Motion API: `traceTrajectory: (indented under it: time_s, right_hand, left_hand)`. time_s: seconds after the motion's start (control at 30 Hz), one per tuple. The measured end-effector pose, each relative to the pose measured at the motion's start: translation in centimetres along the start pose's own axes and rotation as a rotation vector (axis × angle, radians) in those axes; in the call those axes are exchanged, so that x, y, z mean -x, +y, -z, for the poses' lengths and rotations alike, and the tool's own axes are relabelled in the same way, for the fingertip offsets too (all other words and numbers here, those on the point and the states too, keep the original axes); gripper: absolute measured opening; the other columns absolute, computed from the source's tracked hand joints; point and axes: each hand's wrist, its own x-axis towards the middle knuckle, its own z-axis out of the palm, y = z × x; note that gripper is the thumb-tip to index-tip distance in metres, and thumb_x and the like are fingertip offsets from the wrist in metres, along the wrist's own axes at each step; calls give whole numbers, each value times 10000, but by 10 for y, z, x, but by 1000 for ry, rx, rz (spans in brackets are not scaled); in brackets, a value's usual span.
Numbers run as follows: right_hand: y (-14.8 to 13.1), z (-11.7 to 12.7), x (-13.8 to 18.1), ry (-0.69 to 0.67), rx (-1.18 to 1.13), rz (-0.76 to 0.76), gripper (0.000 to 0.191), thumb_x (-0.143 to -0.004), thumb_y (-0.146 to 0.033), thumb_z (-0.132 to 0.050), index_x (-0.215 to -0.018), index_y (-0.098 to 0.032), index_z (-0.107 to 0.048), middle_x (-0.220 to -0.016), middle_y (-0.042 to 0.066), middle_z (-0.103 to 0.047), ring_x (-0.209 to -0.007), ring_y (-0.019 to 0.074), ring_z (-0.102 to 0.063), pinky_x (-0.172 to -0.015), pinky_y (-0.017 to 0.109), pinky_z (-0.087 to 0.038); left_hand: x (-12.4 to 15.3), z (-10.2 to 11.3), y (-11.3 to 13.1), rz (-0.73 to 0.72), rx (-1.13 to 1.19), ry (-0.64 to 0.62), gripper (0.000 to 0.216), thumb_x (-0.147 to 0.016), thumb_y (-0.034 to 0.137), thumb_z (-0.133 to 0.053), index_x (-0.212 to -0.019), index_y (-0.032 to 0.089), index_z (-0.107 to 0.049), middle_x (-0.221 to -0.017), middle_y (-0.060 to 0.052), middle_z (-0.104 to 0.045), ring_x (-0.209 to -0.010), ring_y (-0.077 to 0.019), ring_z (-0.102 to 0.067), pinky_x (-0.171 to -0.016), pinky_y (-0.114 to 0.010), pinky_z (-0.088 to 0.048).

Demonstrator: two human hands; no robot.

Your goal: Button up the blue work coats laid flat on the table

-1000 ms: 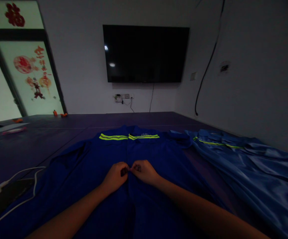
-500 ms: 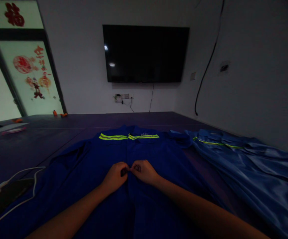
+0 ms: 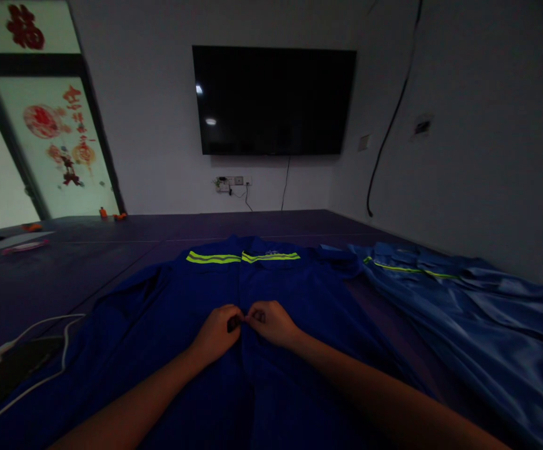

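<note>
A dark blue work jacket (image 3: 196, 294) with yellow-green reflective stripes lies spread flat on the dark purple table (image 3: 88, 250) in front of me. My left hand (image 3: 216, 332) and my right hand (image 3: 272, 323) meet at the jacket's front opening. Both pinch the cloth at the placket, fingers curled and nearly touching each other. What sits between the fingertips is too small and dark to make out beyond the fabric edge.
A second, lighter blue jacket (image 3: 463, 312) lies to the right near the wall. A white cable (image 3: 41, 325) and a dark flat device (image 3: 22, 359) sit at the left edge. A black screen (image 3: 274, 100) hangs on the far wall.
</note>
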Motion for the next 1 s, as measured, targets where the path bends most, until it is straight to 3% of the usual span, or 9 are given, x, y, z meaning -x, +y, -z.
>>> traceTrajectory:
  time_s: [1.0]
  right_hand:
    - [0, 0, 0, -10, 23, 7, 92, -714, -192, -553, -727, -167, -641, -569, -15, -604, -494, 86, -528, -453, 170, -318]
  left_hand:
    - [0, 0, 0, -19, -25, 7, 197, -632, 58, -444, -716, 154, -593, -666, -7, -573, -617, -124, -522, -567, -215, -371]
